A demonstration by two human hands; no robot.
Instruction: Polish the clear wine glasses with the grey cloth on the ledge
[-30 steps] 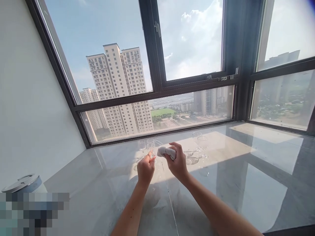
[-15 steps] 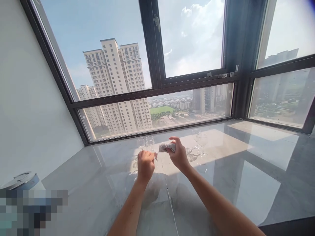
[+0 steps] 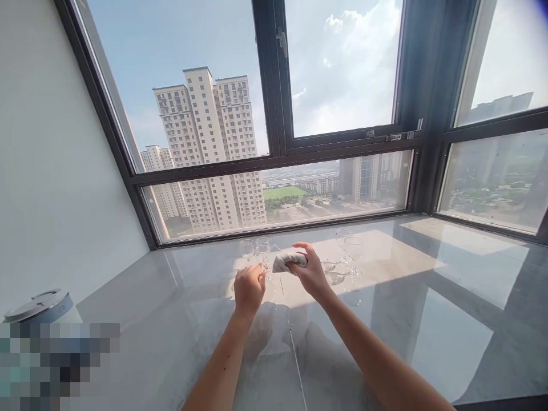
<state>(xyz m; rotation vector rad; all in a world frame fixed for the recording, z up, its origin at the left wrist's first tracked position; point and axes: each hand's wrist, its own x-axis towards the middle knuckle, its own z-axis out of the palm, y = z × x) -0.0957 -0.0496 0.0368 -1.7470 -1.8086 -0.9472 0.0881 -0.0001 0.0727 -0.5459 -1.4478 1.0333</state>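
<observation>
My left hand (image 3: 249,288) is closed around the stem of a clear wine glass (image 3: 264,258) over a glossy grey stone sill (image 3: 171,319). Just to its right, my right hand (image 3: 311,273) grips a bunched white cloth (image 3: 287,261) held close to the glass's bowl. Two more clear wine glasses (image 3: 247,249) stand just behind my left hand. Another pair of wine glasses (image 3: 351,252) stands to the right of my right hand, in a sunlit patch.
A dark-framed window (image 3: 278,154) runs along the sill's far edge and round the right corner. A white wall (image 3: 51,171) closes the left side. A round grey lidded container (image 3: 40,305) sits at the near left, above a blurred patch.
My left hand, open beside the cloth a second ago, has closed on the wine glass. The right hand keeps the cloth and has shifted only slightly. The view has moved a little.
</observation>
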